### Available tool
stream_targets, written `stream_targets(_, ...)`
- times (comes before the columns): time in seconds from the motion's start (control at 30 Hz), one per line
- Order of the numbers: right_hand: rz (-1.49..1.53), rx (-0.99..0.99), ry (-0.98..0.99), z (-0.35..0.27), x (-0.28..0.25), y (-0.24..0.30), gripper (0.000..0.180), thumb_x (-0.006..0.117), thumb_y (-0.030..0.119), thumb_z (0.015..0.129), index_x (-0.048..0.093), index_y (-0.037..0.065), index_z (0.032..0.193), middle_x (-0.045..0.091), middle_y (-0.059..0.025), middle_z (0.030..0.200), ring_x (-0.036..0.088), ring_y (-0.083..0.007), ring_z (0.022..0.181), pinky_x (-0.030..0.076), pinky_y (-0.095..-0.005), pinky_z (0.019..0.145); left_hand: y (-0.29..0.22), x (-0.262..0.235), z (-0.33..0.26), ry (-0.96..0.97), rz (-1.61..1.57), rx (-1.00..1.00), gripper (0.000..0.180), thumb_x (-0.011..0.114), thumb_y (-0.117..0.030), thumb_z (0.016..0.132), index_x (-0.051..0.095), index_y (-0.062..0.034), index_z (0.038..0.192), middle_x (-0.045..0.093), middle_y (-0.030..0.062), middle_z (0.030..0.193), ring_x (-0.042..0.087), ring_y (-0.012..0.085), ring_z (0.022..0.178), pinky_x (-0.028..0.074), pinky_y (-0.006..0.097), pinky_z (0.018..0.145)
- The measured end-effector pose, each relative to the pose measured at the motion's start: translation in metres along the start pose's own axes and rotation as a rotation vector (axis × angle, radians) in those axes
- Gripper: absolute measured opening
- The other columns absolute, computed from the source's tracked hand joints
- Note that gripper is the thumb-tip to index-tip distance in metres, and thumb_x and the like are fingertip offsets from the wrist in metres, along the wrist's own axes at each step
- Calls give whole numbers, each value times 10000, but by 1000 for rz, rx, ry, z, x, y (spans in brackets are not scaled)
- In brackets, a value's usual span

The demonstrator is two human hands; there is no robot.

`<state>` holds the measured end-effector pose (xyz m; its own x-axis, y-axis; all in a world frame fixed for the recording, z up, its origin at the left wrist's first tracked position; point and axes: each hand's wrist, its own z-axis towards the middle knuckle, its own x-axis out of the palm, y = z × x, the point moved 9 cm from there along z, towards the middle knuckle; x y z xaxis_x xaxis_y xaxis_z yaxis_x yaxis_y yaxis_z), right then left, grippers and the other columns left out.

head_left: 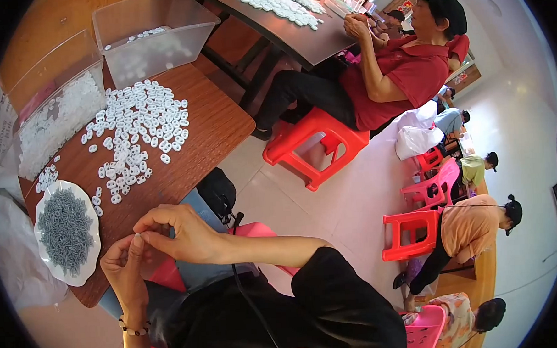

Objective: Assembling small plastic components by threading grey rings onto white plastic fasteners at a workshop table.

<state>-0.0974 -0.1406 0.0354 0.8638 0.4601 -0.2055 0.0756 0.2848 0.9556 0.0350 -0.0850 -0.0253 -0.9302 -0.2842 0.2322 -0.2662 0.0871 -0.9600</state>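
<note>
Just over the near edge of the brown table, my left hand and my right hand meet with thumbs and fingertips pinched together. Whatever lies between the fingertips is too small and too covered to make out. A beaded bracelet circles my left wrist. Beside my left hand sits a white scalloped plate, heaped with small grey rod-like pieces that resemble screws or springs. Farther back on the tabletop, many white oval pieces with two holes are spread in a loose pile.
A clear box of small translucent pieces stands at the left, and another clear bin holds white pieces behind the pile. Across the aisle, a person in red sits on a red stool at a dark table. Others sit along the right.
</note>
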Motion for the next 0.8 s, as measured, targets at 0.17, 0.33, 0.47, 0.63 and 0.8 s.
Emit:
stream_targets(0.17, 33, 20, 39, 1, 10, -5, 158, 657, 61, 865, 670, 5, 1011, 690, -78, 875, 646, -118, 759, 502, -247, 654, -47, -2, -13, -119, 529, 387, 149, 654, -96, 893, 683, 49, 914, 662, 85, 748, 611, 130, 659, 470, 257, 583)
stream_targets(0.33, -32, 151, 65, -2, 4, -12, 185, 676, 72, 880, 683, 11, 1054, 693, -38, 896, 610, -57, 764, 479, -201, 660, -45, 10, -6, -44, 474, 402, 91, 632, -49, 868, 694, 1, 913, 633, 125, 723, 596, 202, 616, 444, 299, 551)
stream_targets(0.47, 36, 208, 78, -4, 6, -21, 157, 669, 19, 872, 679, -1, 1028, 678, -16, 871, 601, -56, 778, 474, -193, 690, -32, 7, -7, -33, 404, 314, 84, 633, -41, 885, 682, 17, 922, 645, 66, 767, 573, 94, 658, 453, 244, 566)
stream_targets(0.63, 127, 250, 39, 1, 5, -26, 118, 657, -4, 869, 673, -5, 986, 658, 0, 843, 565, -36, 753, 429, -172, 680, -50, -20, -13, -55, 255, 149, 108, 650, -49, 875, 665, -6, 973, 635, 31, 857, 553, 59, 697, 446, 223, 587)
stream_targets(0.8, 96, 245, 26, 4, 0, -34, 83, 644, 1, 877, 667, -1, 956, 640, 16, 821, 540, -29, 735, 408, -165, 666, -116, -84, -8, -331, 1022, 614, 160, 701, -46, 774, 674, -34, 931, 595, 91, 896, 578, 258, 858, 454, 338, 729)
